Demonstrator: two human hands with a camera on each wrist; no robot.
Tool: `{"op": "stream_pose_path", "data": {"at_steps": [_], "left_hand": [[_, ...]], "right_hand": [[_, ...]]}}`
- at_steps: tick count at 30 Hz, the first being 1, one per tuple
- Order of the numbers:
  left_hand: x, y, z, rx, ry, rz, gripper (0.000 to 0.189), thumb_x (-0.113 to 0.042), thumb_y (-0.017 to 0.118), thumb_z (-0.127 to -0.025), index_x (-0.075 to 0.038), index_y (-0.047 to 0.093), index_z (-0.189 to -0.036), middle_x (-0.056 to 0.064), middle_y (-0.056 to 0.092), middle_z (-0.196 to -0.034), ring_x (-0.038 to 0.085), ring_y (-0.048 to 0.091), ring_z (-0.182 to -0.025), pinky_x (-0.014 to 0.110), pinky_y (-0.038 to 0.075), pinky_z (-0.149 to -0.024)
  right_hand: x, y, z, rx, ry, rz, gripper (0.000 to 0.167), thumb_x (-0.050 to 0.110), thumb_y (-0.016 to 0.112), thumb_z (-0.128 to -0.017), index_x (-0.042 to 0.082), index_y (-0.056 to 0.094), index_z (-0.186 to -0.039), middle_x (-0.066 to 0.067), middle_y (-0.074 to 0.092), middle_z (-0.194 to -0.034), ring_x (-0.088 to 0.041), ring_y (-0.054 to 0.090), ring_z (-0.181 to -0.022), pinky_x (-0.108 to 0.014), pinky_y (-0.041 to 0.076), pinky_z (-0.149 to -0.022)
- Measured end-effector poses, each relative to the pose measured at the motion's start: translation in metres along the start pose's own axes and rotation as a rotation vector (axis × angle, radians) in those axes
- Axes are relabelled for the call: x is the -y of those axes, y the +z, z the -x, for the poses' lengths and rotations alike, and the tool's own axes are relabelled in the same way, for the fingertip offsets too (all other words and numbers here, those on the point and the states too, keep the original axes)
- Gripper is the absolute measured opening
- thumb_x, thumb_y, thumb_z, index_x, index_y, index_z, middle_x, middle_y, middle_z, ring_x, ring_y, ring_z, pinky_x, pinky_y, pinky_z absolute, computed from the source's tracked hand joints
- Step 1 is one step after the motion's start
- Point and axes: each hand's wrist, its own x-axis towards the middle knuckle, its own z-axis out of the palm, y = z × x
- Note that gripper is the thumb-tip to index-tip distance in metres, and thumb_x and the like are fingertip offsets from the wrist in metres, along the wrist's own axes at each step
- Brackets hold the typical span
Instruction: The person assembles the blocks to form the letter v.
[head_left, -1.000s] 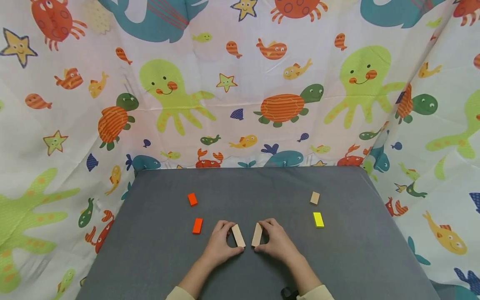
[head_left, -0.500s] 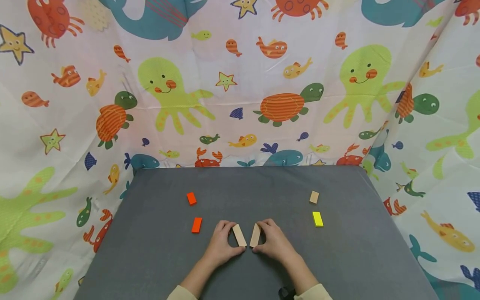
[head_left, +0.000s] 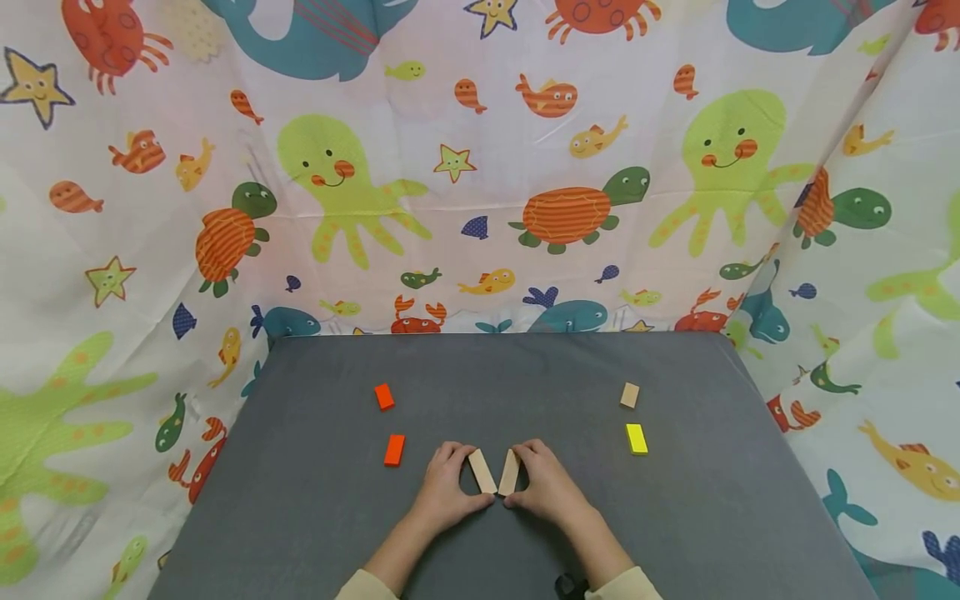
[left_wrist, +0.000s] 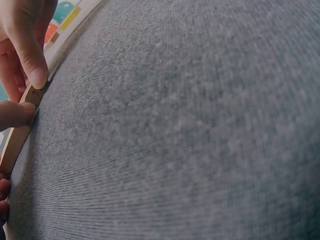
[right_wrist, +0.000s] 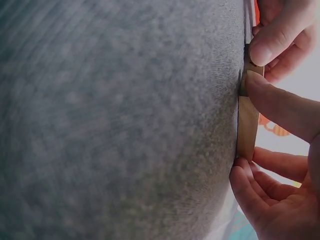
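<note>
Two plain wooden blocks stand on their narrow sides on the grey cloth in the head view, forming a V. Their near ends meet at the point; the far ends are spread. My left hand (head_left: 448, 490) pinches the left block (head_left: 482, 472) lengthwise, thumb at the near end and fingers at the far end. In the same way my right hand (head_left: 551, 490) holds the right block (head_left: 508, 473). From the right wrist, the thumb (right_wrist: 280, 105) and curled fingers span the right block (right_wrist: 246, 127), with the left hand (right_wrist: 287, 35) just beyond. The left wrist view shows both thumbs close together.
Two orange blocks (head_left: 385, 397) (head_left: 394, 451) lie left of the hands on the grey table (head_left: 712, 533). To the right lie a wooden block (head_left: 629, 395) and a yellow block (head_left: 637, 439). A curtain (head_left: 480, 192) with sea animals hangs behind and at the sides.
Both hands have moved toward each other with their blocks. The gap between the blocks' near ends has closed. The orange, yellow and far wooden blocks lie where they were.
</note>
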Motion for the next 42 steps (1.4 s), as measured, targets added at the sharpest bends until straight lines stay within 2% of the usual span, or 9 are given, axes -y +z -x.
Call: {"op": "stream_pose_path", "data": {"at_steps": [5, 20, 29, 36, 42], "left_hand": [[0.0, 0.001, 0.0, 0.016, -0.017, 0.01, 0.076, -0.043, 0.09, -0.068, -0.012, 0.062, -0.131, 0.001, 0.053, -0.12, 0.022, 0.051, -0.111, 0.049, 0.047, -0.096], [0.001, 0.001, 0.002, 0.019, -0.009, -0.002, 0.077, -0.043, 0.09, -0.069, -0.011, 0.06, -0.133, 0.002, 0.052, -0.122, 0.023, 0.051, -0.113, 0.05, 0.046, -0.097], [0.0, 0.0, 0.005, 0.023, 0.013, -0.022, 0.084, -0.044, 0.091, -0.068, -0.01, 0.058, -0.137, 0.004, 0.052, -0.125, 0.026, 0.051, -0.115, 0.052, 0.046, -0.097], [0.001, 0.001, 0.006, 0.044, 0.007, -0.016, 0.087, -0.047, 0.089, -0.069, -0.01, 0.056, -0.14, 0.004, 0.051, -0.128, 0.026, 0.051, -0.117, 0.053, 0.045, -0.099], [0.001, 0.0, 0.007, 0.039, 0.018, -0.008, 0.087, -0.045, 0.09, -0.069, -0.009, 0.056, -0.14, 0.005, 0.051, -0.128, 0.027, 0.05, -0.118, 0.053, 0.045, -0.099]], "right_hand": [[0.001, 0.001, 0.001, -0.001, 0.0, 0.008, 0.082, 0.022, 0.096, -0.065, -0.003, 0.059, -0.134, -0.015, 0.058, -0.125, -0.032, 0.059, -0.113, -0.049, 0.051, -0.096], [-0.002, 0.002, 0.002, 0.01, 0.002, -0.01, 0.083, 0.023, 0.095, -0.068, -0.002, 0.057, -0.137, -0.015, 0.057, -0.127, -0.031, 0.059, -0.114, -0.05, 0.051, -0.096], [-0.001, 0.003, 0.003, 0.019, 0.011, -0.035, 0.096, 0.021, 0.097, -0.064, -0.003, 0.051, -0.144, -0.018, 0.055, -0.134, -0.033, 0.059, -0.12, -0.051, 0.05, -0.1], [-0.002, -0.003, 0.006, 0.018, 0.022, -0.08, 0.099, 0.027, 0.096, -0.066, -0.001, 0.047, -0.148, -0.016, 0.053, -0.139, -0.031, 0.058, -0.12, -0.05, 0.051, -0.098], [-0.006, -0.013, 0.006, -0.018, 0.036, -0.083, 0.097, 0.028, 0.094, -0.069, 0.001, 0.047, -0.149, -0.017, 0.053, -0.14, -0.032, 0.06, -0.116, -0.05, 0.053, -0.094]]}}
